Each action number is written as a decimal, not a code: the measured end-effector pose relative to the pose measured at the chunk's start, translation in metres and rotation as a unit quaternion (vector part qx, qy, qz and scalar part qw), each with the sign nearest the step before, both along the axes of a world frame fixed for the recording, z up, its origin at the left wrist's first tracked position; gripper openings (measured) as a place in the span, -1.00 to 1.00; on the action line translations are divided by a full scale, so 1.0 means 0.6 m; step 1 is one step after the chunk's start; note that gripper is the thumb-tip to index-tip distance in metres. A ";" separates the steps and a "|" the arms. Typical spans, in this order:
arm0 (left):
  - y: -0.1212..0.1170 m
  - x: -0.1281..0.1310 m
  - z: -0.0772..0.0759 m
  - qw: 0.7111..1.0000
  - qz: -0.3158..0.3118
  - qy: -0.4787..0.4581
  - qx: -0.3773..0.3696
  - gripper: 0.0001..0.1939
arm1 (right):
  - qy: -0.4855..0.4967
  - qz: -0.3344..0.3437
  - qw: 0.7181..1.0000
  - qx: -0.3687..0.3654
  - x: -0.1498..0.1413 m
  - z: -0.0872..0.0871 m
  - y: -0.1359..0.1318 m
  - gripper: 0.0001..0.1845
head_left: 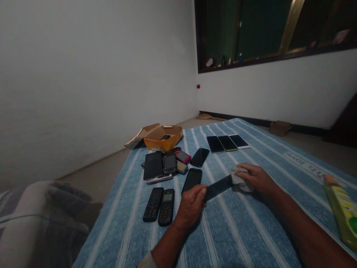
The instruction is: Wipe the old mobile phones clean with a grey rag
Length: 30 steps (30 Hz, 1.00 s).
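Observation:
My left hand point(191, 206) grips one end of a black smartphone point(218, 188), which lies tilted across the blue striped towel point(240, 238). My right hand point(256, 179) presses a crumpled white cloth point(239, 180) onto the phone's other end. Just beyond my left hand lies a black touchscreen phone point(192, 180), with another point(199, 157) farther on. Two black keypad phones point(160, 206) sit to its left, next to a heap of mixed phones point(161, 165). Three smartphones point(227, 143) lie side by side at the far end.
An open orange-and-cardboard box point(163, 137) stands at the towel's far edge. A yellow-green bottle point(342, 212) lies at the right. A grey fabric bundle point(41, 219) sits at the lower left, with a white wall point(97, 85) and floor around the towel.

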<state>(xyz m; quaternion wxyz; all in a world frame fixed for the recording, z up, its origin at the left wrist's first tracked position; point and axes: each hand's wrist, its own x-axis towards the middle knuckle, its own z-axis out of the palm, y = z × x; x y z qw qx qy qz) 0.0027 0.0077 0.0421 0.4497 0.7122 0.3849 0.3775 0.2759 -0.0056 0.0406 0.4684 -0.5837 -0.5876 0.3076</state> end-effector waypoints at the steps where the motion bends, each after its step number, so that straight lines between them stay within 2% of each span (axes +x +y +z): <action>1: 0.000 0.000 0.000 1.000 0.001 -0.001 -0.001 -0.65 | 0.021 0.002 1.000 -0.010 0.001 -0.005 0.001 -0.66; 6: 0.000 0.000 -0.002 1.000 0.004 -0.003 0.000 -0.66 | 0.107 0.001 0.994 -0.017 0.002 -0.028 0.009 -0.57; 11: 0.001 0.000 -0.002 1.000 0.006 0.001 0.005 -0.65 | 0.146 0.016 0.989 -0.031 0.004 -0.037 0.010 -0.53; 15: 0.002 0.000 -0.003 1.000 0.011 0.001 0.003 -0.64 | 0.112 0.020 0.993 -0.035 0.013 -0.044 0.010 -0.61; 19: 0.003 0.000 -0.006 1.000 0.014 0.002 -0.003 -0.63 | 0.054 -0.007 0.998 -0.009 0.019 -0.050 0.014 -0.69; 24: 0.005 0.000 -0.008 1.000 0.020 0.003 0.000 -0.63 | 0.130 -0.062 0.990 0.000 0.005 -0.045 0.019 -0.57; 27: 0.006 0.001 -0.008 1.000 0.020 -0.005 -0.003 -0.62 | 0.144 -0.046 0.988 -0.006 -0.005 -0.046 0.021 -0.54; 30: 0.006 0.002 -0.005 1.000 0.019 -0.012 -0.012 -0.61 | 0.103 -0.018 0.995 -0.004 -0.005 -0.047 0.021 -0.60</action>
